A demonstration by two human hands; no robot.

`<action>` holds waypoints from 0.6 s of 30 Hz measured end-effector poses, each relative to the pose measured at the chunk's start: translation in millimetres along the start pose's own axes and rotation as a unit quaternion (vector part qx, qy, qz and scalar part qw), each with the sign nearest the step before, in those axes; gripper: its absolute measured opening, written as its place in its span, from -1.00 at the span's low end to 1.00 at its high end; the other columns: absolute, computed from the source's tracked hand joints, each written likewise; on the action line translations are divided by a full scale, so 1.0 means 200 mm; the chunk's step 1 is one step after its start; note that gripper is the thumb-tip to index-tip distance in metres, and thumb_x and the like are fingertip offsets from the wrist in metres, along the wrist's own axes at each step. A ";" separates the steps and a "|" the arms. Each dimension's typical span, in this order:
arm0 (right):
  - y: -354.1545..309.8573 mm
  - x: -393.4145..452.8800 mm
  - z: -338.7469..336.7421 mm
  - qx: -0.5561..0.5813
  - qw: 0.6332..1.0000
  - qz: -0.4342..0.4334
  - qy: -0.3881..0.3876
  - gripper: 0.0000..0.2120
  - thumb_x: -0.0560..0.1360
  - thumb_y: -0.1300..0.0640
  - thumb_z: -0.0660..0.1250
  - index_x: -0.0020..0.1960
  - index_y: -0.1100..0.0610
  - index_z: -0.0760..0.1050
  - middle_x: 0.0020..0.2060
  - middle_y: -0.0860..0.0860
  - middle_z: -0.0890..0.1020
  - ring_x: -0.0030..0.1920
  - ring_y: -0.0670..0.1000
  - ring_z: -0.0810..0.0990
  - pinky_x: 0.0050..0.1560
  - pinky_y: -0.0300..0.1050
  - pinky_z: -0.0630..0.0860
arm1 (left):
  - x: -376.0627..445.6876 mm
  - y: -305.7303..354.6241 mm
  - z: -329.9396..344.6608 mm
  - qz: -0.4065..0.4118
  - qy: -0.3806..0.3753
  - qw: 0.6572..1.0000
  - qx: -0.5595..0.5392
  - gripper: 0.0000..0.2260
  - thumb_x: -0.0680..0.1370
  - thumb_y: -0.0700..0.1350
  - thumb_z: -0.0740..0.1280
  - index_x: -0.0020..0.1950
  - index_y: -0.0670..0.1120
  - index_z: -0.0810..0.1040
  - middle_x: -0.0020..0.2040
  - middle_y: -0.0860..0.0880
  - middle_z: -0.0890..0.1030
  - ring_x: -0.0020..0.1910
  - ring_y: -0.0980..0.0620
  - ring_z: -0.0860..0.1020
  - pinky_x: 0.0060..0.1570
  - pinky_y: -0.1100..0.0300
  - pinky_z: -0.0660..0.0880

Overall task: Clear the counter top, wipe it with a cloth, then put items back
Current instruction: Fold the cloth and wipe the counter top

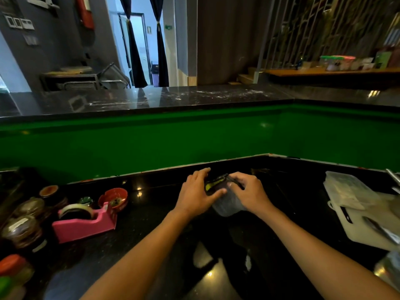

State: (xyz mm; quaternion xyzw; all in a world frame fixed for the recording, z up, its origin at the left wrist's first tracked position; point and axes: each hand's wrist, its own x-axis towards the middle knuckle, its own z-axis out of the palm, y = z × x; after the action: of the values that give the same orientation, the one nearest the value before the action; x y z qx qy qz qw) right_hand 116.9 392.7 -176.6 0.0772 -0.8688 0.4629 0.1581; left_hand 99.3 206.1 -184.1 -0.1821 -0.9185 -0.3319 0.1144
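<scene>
Two hands meet mid-table near the far edge: the left hand (195, 194) and right hand (249, 192) curl their fingers around a small dark container (217, 185) above a grey cloth (228, 205). Bare black table (151, 213) lies between them and the pink tape dispenser (84, 221) to the left, with a white box (363, 215) at the right edge.

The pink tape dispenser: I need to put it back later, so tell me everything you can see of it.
The tape dispenser is pink, plastic by its look, a wedge-shaped block with a roll of pale tape set in its top. It stands upright on the black counter, at the left, away from both hands. A red bowl sits just behind it, brown jars to its left. Nothing holds it.
</scene>
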 end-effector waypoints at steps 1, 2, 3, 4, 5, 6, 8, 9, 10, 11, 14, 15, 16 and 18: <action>-0.01 0.00 -0.01 0.008 1.000 0.001 -0.007 -0.87 0.51 0.26 0.38 -0.05 0.04 0.57 -0.16 -0.19 0.64 -0.11 -0.36 0.58 -0.04 -0.44 0.47 | 0.00 -0.02 0.00 0.040 -0.012 0.999 0.034 -0.18 0.36 0.40 0.31 0.50 0.01 0.27 0.39 0.01 0.43 0.36 0.02 0.36 0.36 0.03 0.34; -0.03 0.00 -0.03 0.018 1.000 -0.001 -0.014 -0.84 0.51 0.28 0.38 -0.08 0.02 0.56 -0.18 -0.22 0.62 -0.12 -0.39 0.57 -0.05 -0.45 0.46 | 0.00 -0.03 -0.01 0.067 -0.033 0.996 0.046 -0.16 0.34 0.38 0.33 0.52 0.02 0.25 0.43 0.01 0.40 0.40 0.03 0.33 0.40 0.02 0.28; -0.04 0.00 -0.05 0.025 0.999 -0.004 -0.021 -0.80 0.51 0.29 0.38 -0.10 -0.02 0.55 -0.21 -0.23 0.63 -0.12 -0.39 0.57 -0.06 -0.45 0.46 | 0.01 -0.05 -0.01 0.074 -0.063 0.994 0.046 -0.22 0.35 0.34 0.37 0.48 0.03 0.31 0.41 0.02 0.43 0.39 0.03 0.35 0.39 0.01 0.28; -0.04 0.00 -0.07 0.035 0.999 -0.006 -0.028 -0.77 0.51 0.29 0.37 -0.12 -0.06 0.55 -0.24 -0.21 0.65 -0.12 -0.35 0.59 -0.07 -0.43 0.47 | 0.02 -0.06 -0.02 0.066 -0.093 0.993 0.033 -0.36 0.37 0.26 0.42 0.38 0.04 0.41 0.30 0.03 0.52 0.32 0.02 0.44 0.32 0.02 0.34; -0.05 0.00 -0.09 0.043 0.999 -0.008 -0.032 -0.75 0.52 0.28 0.36 -0.12 -0.09 0.56 -0.25 -0.20 0.67 -0.12 -0.30 0.61 -0.07 -0.39 0.48 | 0.02 -0.07 -0.03 0.042 -0.117 0.992 -0.002 -0.55 0.40 0.17 0.46 0.22 0.04 0.51 0.12 0.03 0.60 0.17 0.00 0.54 0.17 0.04 0.43; -0.04 0.00 -0.12 0.047 0.998 -0.009 -0.031 -0.74 0.52 0.28 0.36 -0.12 -0.10 0.56 -0.22 -0.20 0.68 -0.12 -0.26 0.63 -0.08 -0.36 0.50 | 0.02 -0.08 -0.03 0.012 -0.142 0.988 -0.054 -0.72 0.43 0.08 0.47 0.05 0.02 0.55 -0.06 0.02 0.62 -0.01 0.01 0.59 -0.01 0.06 0.48; -0.03 -0.01 -0.18 0.040 0.999 -0.008 -0.023 -0.74 0.53 0.26 0.35 -0.10 -0.11 0.57 -0.18 -0.22 0.68 -0.10 -0.22 0.64 -0.07 -0.31 0.53 | 0.02 -0.09 -0.04 -0.024 -0.159 0.974 -0.157 -0.86 0.48 -0.04 0.47 -0.07 -0.05 0.58 -0.22 0.03 0.58 -0.23 0.09 0.57 -0.21 0.11 0.50; -0.02 -0.02 -0.21 0.035 0.999 -0.005 -0.016 -0.75 0.53 0.25 0.35 -0.09 -0.12 0.57 -0.16 -0.21 0.69 -0.08 -0.21 0.64 -0.05 -0.28 0.54 | 0.02 -0.10 -0.05 -0.026 -0.151 0.970 -0.187 -0.88 0.49 -0.09 0.47 -0.05 -0.09 0.59 -0.22 0.02 0.59 -0.23 0.12 0.55 -0.21 0.11 0.51; 0.00 -0.02 -0.24 0.031 0.999 0.001 -0.010 -0.78 0.54 0.23 0.35 -0.07 -0.11 0.58 -0.15 -0.19 0.69 -0.06 -0.20 0.64 -0.04 -0.25 0.55 | 0.03 -0.09 -0.05 -0.026 -0.136 0.967 -0.213 -0.88 0.49 -0.12 0.47 -0.03 -0.12 0.60 -0.20 0.00 0.59 -0.21 0.12 0.55 -0.18 0.12 0.51; 0.03 -0.03 -0.27 0.028 1.000 0.008 -0.007 -0.81 0.55 0.21 0.34 -0.06 -0.09 0.59 -0.15 -0.16 0.69 -0.05 -0.19 0.64 -0.04 -0.23 0.56 | 0.05 -0.08 -0.05 -0.024 -0.118 0.965 -0.235 -0.88 0.49 -0.15 0.46 -0.03 -0.14 0.61 -0.19 -0.01 0.60 -0.19 0.12 0.55 -0.16 0.13 0.51; 0.08 -0.01 -0.35 0.004 0.999 0.035 0.019 -0.86 0.55 0.18 0.34 -0.02 -0.05 0.60 -0.12 -0.11 0.66 -0.05 -0.20 0.61 -0.04 -0.23 0.53 | 0.13 -0.01 -0.04 -0.035 -0.069 0.950 -0.302 -0.93 0.47 -0.22 0.48 -0.08 -0.13 0.63 -0.21 0.01 0.63 -0.20 0.16 0.55 -0.17 0.26 0.47; 0.09 0.01 -0.38 -0.001 0.999 0.040 0.027 -0.87 0.55 0.18 0.34 -0.01 -0.04 0.59 -0.12 -0.11 0.66 -0.06 -0.20 0.60 -0.04 -0.23 0.52 | 0.17 0.02 -0.03 -0.038 -0.057 0.944 -0.323 -0.93 0.47 -0.24 0.48 -0.09 -0.13 0.63 -0.22 0.03 0.63 -0.21 0.18 0.55 -0.17 0.30 0.45; 0.10 0.03 -0.41 0.004 0.999 0.038 0.033 -0.88 0.55 0.17 0.34 -0.02 -0.03 0.59 -0.12 -0.10 0.65 -0.07 -0.20 0.59 -0.04 -0.23 0.52 | 0.21 0.06 -0.04 -0.043 -0.048 0.939 -0.338 -0.93 0.47 -0.25 0.47 -0.10 -0.14 0.62 -0.23 0.04 0.63 -0.22 0.20 0.54 -0.17 0.32 0.44; 0.08 0.09 -0.46 0.033 0.998 0.027 0.042 -0.92 0.52 0.13 0.38 -0.01 -0.03 0.57 -0.13 -0.08 0.66 -0.09 -0.20 0.60 -0.06 -0.23 0.52 | 0.29 0.16 -0.05 -0.053 -0.018 0.930 -0.363 -0.94 0.46 -0.26 0.47 -0.11 -0.16 0.62 -0.22 0.01 0.65 -0.22 0.19 0.56 -0.18 0.31 0.47</action>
State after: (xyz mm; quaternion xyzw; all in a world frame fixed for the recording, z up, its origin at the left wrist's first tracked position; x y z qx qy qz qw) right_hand 113.8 478.7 -134.2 0.0393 -0.8474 0.4985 0.1787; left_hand 59.7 237.1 -138.8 -0.1684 -0.7454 -0.6449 0.0061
